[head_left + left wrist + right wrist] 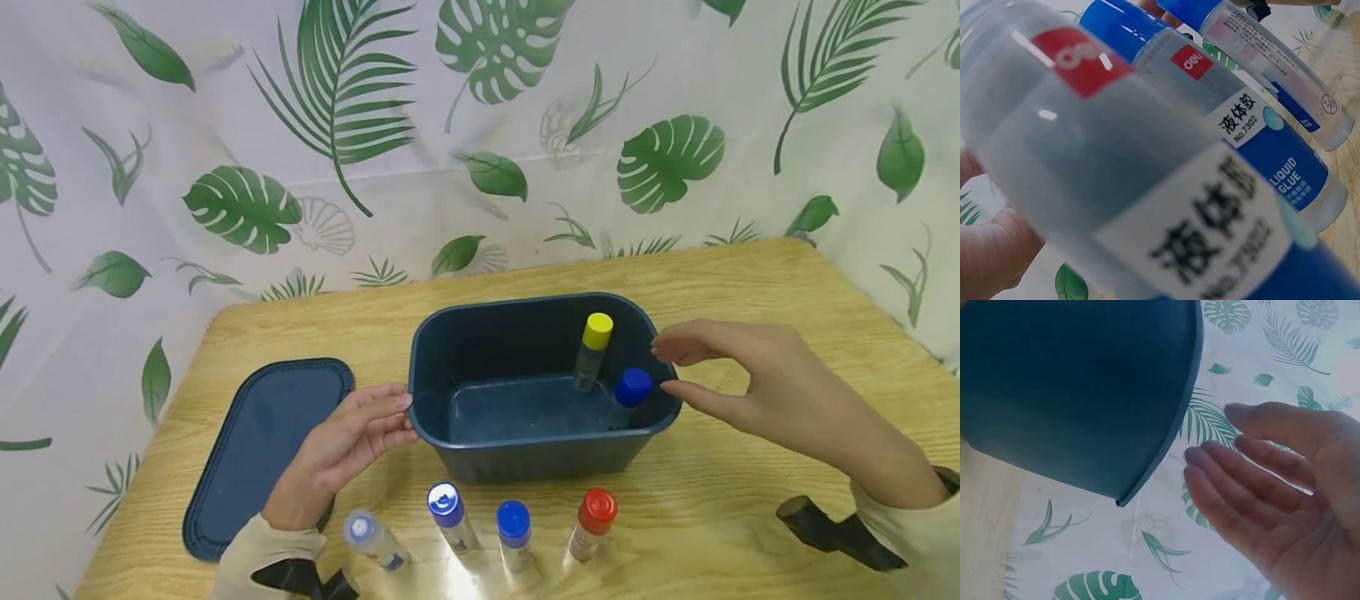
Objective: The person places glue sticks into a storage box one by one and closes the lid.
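Observation:
A dark blue plastic bin (525,458) stands upright on the table. My left hand (360,433) is at its left end, relaxed fingers touching the outer wall just under the rim. Past the right end is my right hand (772,392), thumb and fingers spread apart with nothing between them; the right wrist view shows the fingertips (1194,472) clear of the bin wall (1079,406). Inside the bin, toward the right, a yellow-capped glue bottle (594,346) leans slightly, beside a blue-capped glue bottle (633,389).
In front of the bin stand a clear-capped liquid glue bottle (375,540), two blue-capped ones, one left (450,517) and one right (513,533), and a red-capped bottle (592,525). A dark blue lid (262,450) lies flat at left. Leaf-print cloth hangs behind the wooden table (750,500).

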The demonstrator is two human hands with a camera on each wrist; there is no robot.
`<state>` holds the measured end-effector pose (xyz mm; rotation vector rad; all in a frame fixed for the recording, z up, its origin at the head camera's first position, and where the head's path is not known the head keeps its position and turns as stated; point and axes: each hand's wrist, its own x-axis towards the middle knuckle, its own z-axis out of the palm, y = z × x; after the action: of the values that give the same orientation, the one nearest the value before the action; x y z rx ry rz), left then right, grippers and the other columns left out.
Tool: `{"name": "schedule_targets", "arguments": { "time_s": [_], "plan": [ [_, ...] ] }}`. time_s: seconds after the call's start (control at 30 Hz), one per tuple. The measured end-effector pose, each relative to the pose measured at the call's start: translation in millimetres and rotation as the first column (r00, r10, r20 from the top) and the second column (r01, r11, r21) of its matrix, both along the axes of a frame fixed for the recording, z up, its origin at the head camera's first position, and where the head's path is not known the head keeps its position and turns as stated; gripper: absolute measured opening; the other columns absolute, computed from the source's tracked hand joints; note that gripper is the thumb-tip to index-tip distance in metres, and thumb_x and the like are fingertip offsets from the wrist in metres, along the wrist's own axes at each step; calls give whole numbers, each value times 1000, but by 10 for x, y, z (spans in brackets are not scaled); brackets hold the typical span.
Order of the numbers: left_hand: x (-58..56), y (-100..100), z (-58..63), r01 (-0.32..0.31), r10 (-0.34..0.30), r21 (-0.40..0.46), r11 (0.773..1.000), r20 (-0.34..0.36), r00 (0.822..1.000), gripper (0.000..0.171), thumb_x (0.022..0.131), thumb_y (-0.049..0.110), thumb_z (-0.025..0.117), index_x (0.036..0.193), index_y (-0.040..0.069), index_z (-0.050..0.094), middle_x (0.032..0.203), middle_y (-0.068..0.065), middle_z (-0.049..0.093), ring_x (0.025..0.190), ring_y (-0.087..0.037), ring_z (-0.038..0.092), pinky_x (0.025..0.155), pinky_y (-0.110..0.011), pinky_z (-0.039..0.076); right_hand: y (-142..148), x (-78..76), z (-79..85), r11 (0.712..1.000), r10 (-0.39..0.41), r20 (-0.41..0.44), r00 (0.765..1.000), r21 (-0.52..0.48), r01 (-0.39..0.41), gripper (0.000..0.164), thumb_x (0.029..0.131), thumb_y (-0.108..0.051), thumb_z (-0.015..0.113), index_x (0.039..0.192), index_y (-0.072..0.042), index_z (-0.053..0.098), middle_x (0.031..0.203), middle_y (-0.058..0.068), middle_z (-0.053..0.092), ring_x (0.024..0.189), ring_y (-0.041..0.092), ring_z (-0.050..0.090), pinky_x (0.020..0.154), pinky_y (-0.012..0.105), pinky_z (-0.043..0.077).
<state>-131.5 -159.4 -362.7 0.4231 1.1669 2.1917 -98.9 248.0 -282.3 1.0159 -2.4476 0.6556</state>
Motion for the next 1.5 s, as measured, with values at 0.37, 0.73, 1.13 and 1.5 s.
{"name": "schedule_targets", "arguments": {
  "time_s": [0.37,0.73,1.13,1.5],
  "plan": [
    [14,4,26,-17,17,-24,1000,-7,1000,23,101,1,43,105,5,65,89,-3,65,82,-11,63,80,-23,56,62,306,-180,983,81,65,995,-172,-69,53,64,9,82,108,-15,67,96,-9,70,81,2,66,79,12,52],
    [18,7,31,-13,14,-16,1000,5,1000,22,102,1,42,107,3,64,89,-4,65,82,-11,63,80,-23,56,-90,493,-314,961,176,251,952,-253,-111,50,67,15,78,106,-13,67,97,-7,70,84,7,68,79,17,54],
    [21,10,9,-21,21,-16,1000,17,1000,23,102,1,42,107,4,64,89,-4,65,82,-11,63,80,-23,56,-219,622,-656,891,304,421,855,-444,-98,41,77,10,74,112,-9,67,103,-1,72,88,13,70,75,24,58],
    [13,9,8,-18,18,-10,1000,27,999,24,102,1,41,106,3,65,89,-4,65,82,-11,64,80,-23,56,-327,672,-878,832,377,446,812,-548,-85,42,78,13,72,117,2,63,109,6,70,93,16,69,79,24,57]
  ]
}}
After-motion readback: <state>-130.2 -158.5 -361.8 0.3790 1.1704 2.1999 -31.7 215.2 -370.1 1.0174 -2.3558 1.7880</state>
